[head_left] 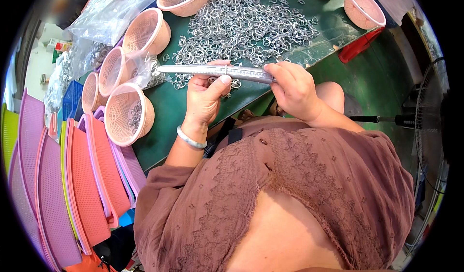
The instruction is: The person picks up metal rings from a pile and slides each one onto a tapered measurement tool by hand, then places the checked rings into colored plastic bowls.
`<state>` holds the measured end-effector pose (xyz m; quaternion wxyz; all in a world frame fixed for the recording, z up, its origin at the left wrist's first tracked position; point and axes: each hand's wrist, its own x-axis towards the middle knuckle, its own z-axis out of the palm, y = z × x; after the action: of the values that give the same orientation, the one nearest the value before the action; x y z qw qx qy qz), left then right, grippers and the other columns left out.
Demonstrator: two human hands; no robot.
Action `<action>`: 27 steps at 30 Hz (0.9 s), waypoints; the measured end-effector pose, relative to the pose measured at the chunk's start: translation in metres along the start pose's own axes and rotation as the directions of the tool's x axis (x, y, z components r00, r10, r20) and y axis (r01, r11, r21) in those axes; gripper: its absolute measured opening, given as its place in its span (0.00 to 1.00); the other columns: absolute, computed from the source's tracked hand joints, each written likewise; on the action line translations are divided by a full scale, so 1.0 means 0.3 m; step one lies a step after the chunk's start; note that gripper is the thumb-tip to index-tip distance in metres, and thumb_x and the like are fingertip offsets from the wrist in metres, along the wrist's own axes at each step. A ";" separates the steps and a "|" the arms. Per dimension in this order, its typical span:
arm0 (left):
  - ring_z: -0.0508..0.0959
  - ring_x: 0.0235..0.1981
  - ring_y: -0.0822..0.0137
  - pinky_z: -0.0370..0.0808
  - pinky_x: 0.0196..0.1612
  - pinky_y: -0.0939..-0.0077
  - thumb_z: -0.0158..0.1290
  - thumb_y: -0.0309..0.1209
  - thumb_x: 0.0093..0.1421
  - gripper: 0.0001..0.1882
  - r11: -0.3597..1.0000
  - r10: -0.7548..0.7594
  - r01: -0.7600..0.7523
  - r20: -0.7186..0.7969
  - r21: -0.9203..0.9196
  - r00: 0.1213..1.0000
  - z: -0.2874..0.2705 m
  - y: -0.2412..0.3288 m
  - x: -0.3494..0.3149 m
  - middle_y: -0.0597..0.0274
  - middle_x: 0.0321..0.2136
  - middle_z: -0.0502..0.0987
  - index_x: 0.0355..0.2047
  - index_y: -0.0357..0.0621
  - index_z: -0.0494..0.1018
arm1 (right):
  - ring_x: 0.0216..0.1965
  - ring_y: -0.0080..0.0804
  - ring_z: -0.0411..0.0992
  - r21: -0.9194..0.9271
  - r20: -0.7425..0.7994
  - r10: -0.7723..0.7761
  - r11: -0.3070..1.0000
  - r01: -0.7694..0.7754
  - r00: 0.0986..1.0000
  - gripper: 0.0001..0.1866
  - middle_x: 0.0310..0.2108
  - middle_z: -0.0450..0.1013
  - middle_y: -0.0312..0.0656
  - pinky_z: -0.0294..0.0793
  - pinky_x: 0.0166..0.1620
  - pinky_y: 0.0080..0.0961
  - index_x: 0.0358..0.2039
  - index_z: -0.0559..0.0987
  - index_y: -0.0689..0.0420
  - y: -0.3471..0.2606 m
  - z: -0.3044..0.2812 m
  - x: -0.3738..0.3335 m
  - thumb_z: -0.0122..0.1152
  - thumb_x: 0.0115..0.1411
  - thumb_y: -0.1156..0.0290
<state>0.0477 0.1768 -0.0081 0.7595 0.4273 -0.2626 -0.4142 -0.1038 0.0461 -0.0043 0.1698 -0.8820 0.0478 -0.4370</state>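
A tapered metal ring mandrel (249, 73) with fine markings lies level in front of me, its thin end pointing left. My right hand (298, 89) is closed round its thick end. Partway along the stick sits a thin silver ring (225, 69). My left hand (205, 95) is closed at that spot, thumb below and a fingertip above, pinching the ring on the mandrel. Just beyond both hands, a wide heap of silver rings (241, 28) spreads over the green tabletop (166, 95).
Pink plastic baskets (147, 30) line the table's left side; the nearest basket (129, 115) holds some rings. Clear plastic bags (111, 16) lie at the far left. Stacked colourful baskets (89, 175) stand at my left. Another pink basket (363, 8) sits at the far right corner, and a fan (425, 117) stands at right.
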 end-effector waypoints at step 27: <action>0.70 0.30 0.79 0.67 0.35 0.87 0.56 0.20 0.48 0.16 0.987 -0.068 0.067 0.002 0.147 0.998 -0.026 0.021 0.044 0.67 0.30 0.73 0.39 0.37 0.70 | 0.23 0.38 0.68 0.023 0.045 0.034 0.999 -0.035 0.998 0.17 0.23 0.68 0.41 0.66 0.27 0.29 0.32 0.71 0.59 0.037 0.022 0.017 0.55 0.37 0.83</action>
<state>0.0632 0.1708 -0.0059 0.7108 0.4892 -0.2804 -0.4205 -0.0948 0.0363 -0.0078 0.1888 -0.8884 0.0540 -0.4149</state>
